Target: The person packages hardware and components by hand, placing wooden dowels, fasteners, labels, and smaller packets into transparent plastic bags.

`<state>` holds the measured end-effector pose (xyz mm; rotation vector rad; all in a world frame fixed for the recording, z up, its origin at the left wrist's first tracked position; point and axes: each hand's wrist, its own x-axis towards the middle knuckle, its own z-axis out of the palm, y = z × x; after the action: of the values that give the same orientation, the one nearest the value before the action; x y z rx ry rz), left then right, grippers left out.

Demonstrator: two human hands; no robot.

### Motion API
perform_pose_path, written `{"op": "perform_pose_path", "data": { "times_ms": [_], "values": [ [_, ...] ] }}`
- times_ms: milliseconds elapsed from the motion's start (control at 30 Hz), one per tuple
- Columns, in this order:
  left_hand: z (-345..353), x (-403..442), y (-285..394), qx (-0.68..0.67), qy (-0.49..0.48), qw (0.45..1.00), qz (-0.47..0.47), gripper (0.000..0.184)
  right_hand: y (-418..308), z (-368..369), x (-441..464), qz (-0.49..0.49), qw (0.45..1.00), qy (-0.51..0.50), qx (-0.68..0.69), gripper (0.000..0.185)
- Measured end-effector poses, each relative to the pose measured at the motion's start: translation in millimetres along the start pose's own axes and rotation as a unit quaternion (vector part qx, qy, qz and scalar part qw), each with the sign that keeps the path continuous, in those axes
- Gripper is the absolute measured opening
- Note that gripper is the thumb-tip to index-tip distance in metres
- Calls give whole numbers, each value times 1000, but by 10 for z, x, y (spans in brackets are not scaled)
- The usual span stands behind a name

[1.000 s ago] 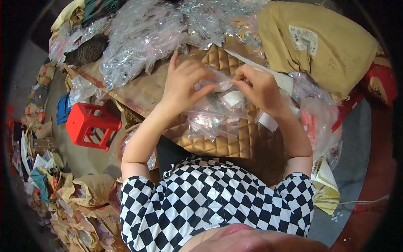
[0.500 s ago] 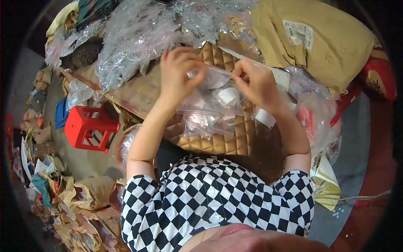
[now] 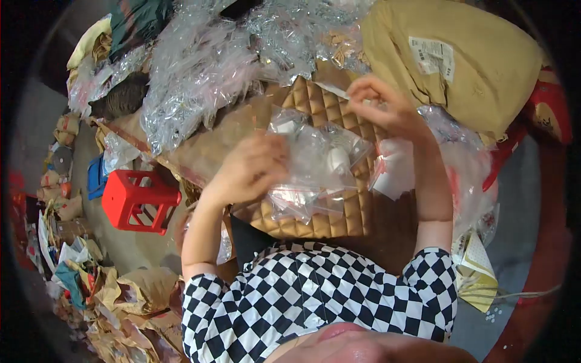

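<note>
Several clear zip bags (image 3: 308, 151) lie in a loose pile on a quilted golden-brown pad (image 3: 333, 227); white pieces show inside some of them. My left hand (image 3: 254, 169) is over the left edge of the pile, its fingers smeared by motion, so whether it grips a bag cannot be made out. My right hand (image 3: 384, 106) is raised above the far right part of the pad, fingers loosely bent and apart, with nothing seen in them. Below it, a clear bag with a white card (image 3: 393, 172) lies at the pad's right side.
A large heap of clear plastic bags (image 3: 200, 72) covers the far side. At far right sits a big tan sack (image 3: 454, 66) with a label. To the left are a red stool (image 3: 139, 199), a blue stool (image 3: 95, 176) and a tabby cat (image 3: 121, 97). Paper packages (image 3: 145, 290) crowd the lower left.
The zip bag held between both hands has been let go onto the pile. My left hand has moved down toward me, and my right hand has shifted slightly right.
</note>
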<state>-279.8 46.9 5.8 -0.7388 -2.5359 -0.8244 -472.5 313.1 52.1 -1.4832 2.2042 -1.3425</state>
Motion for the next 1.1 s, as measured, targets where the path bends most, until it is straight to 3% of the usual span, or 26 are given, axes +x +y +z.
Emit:
{"op": "perform_pose_path", "data": {
  "times_ms": [33,67,133,200,267,300,333,400,467,500,533,633,667,733,767,800,833,867,933,1000,1067,1100],
  "values": [
    [46,-57,-25,-28,-85,996,-30,26,253,8,148,93,995,-12,17,21],
    [55,-48,-34,-29,-89,995,-29,26,625,74,272,92,995,7,24,21],
    [83,24,-77,-107,-56,987,-101,31,1345,284,525,104,994,43,-8,22],
    [129,123,-236,-118,-41,989,-75,32,1835,529,865,138,983,65,-101,25],
    [235,270,-350,-261,-6,951,-164,29,2035,814,1185,186,964,70,-178,26],
    [280,361,-416,-261,-8,952,-163,29,2094,929,1296,216,954,68,-197,26],
    [322,464,-495,-250,-9,948,-198,28,2188,985,1365,216,954,69,-197,26],
    [340,583,-706,-237,-12,942,-236,26,2355,1073,1508,128,963,114,-210,25],
    [395,626,-956,-168,40,941,-290,26,2309,938,1685,164,966,116,-161,22],
    [505,611,-1191,-304,74,894,-320,36,2295,839,1721,152,980,120,-38,21],
    [577,651,-1323,-307,74,892,-323,36,2240,742,1752,139,979,125,86,20],
    [779,917,-1519,-319,226,857,-335,54,1625,579,1573,196,953,113,203,22],
    [784,991,-1523,-322,223,857,-334,54,1536,594,1472,199,952,115,201,22],
    [791,1145,-1496,-380,149,809,-422,45,1446,578,1284,158,961,-9,225,22],
    [845,1139,-1533,-385,141,810,-419,45,1625,570,1224,153,963,-72,211,26],
    [892,1070,-1601,-425,145,799,-400,37,1780,496,1169,158,963,-66,209,26],
    [903,1028,-1614,-464,149,785,-382,31,1924,387,1111,134,990,14,44,26],
    [922,979,-1610,-468,144,784,-382,31,2061,269,1052,106,983,91,-123,26],
    [889,886,-1526,-373,129,838,-376,26,2331,104,976,166,960,120,-193,25],
    [884,842,-1498,-371,105,847,-366,27,2658,112,980,75,872,210,-435,26],
    [923,851,-1406,-322,155,901,-248,27,2757,138,1045,49,857,201,-471,25],
    [923,865,-1359,-320,154,901,-247,27,2771,153,1072,24,840,188,-508,23]
  ]
}}
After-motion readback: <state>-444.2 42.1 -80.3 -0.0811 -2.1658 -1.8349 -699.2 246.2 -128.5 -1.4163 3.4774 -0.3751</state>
